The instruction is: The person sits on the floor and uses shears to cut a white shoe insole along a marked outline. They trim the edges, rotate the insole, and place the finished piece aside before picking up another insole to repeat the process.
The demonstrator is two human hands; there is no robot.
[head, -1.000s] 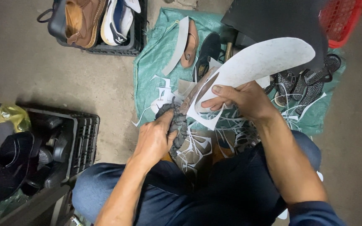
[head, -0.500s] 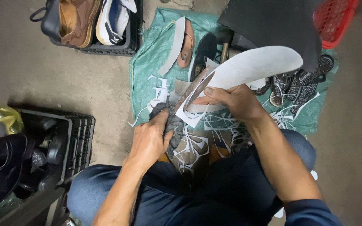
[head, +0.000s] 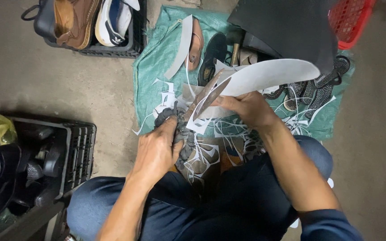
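Risk of the rag-wrapped curved knife [head: 202, 96], gripped in the left hand [head: 157, 149], slipping off its cut and nicking the right hand [head: 246, 107] pinching the pale grey insole-shaped sheet [head: 269, 76] just above the green woven mat [head: 150, 71], blade edge lying close to those fingers.

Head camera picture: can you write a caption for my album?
Left hand grips cloth-wrapped shears cutting a white sole sheet held by right hand.

A matt white sole-shaped sheet [head: 269, 76], a rag-wrapped dull metal blade [head: 204, 96] and rough green woven cloth [head: 157, 58] are noted.
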